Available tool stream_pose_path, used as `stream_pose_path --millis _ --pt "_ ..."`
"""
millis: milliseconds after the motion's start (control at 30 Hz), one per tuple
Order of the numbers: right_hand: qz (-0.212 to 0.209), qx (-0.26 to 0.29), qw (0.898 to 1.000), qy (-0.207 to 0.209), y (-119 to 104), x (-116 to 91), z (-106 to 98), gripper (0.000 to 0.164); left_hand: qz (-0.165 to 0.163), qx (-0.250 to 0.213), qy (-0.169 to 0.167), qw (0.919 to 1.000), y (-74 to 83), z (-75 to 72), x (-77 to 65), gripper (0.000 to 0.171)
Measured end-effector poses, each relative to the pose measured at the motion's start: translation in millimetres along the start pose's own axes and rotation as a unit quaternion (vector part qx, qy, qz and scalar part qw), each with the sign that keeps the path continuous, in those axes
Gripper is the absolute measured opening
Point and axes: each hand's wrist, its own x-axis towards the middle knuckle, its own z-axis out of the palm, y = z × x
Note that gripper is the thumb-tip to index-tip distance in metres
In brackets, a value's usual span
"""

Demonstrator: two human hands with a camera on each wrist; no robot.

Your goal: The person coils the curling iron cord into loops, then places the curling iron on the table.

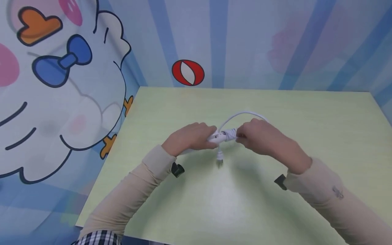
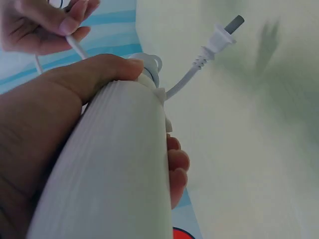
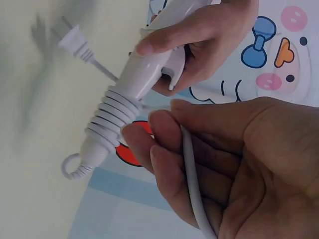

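My left hand (image 1: 193, 136) grips a white curling iron (image 3: 144, 69) round its body, thumb along the top, above the table. In the right wrist view, several turns of the white cord (image 3: 112, 119) are wound round the handle, close to its end. My right hand (image 1: 261, 137) is just right of the handle and pinches the cord between thumb and fingertips. A length of cord runs across that palm, and a loop of it arches behind the hands in the head view. The two-pin plug (image 2: 218, 41) hangs from the handle, over the tabletop. The left hand hides much of the body.
The pale green tabletop (image 1: 306, 115) extends around both hands. Behind it stands a blue striped wall panel (image 1: 245, 41) with a red ball print. A cartoon-printed panel (image 1: 92, 85) borders the left side. Small dark wrist devices (image 1: 177, 169) sit under both cuffs.
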Motion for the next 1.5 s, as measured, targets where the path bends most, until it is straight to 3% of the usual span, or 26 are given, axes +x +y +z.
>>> stream_pose_path --millis 133,500,733,900,1000,1167,1333,1400,1500 --pt "0.004 0.033 0.999 0.019 3.2 -3.6 8.7 0.012 0.001 -0.015 0.008 0.9998 -5.1 -2.8 1.4 0.031" --pt "-0.021 0.053 0.994 0.094 5.3 -5.8 34.9 0.031 -0.027 -0.069 0.039 0.9965 -13.7 -6.1 5.4 0.043" --pt "-0.005 0.127 0.979 0.160 4.5 -3.9 55.8 0.035 -0.022 -0.090 0.071 0.9931 -17.5 -11.8 4.3 0.045" --pt "0.017 0.222 0.952 0.211 11.3 1.4 73.9 0.034 -0.004 -0.118 0.088 0.9890 -18.2 -15.5 1.2 0.044" --pt "0.006 0.294 0.927 0.232 19.0 4.5 84.3 0.034 0.009 -0.144 0.092 0.9853 -17.6 -16.2 -0.8 0.043" --pt "-0.055 0.400 0.879 0.253 23.5 6.3 90.6 0.032 0.028 -0.183 0.096 0.9781 -16.4 -15.8 -2.5 0.041" --pt "-0.098 0.486 0.832 0.249 25.5 9.6 92.6 0.031 0.050 -0.218 0.099 0.9696 -14.4 -14.3 -3.8 0.041" --pt "-0.096 0.512 0.819 0.240 32.6 12.3 96.7 0.030 0.058 -0.232 0.095 0.9663 -12.6 -13.6 -5.1 0.042" --pt "-0.081 0.522 0.818 0.228 46.2 15.9 101.5 0.028 0.069 -0.253 0.085 0.9614 -9.1 -12.7 -7.6 0.045"
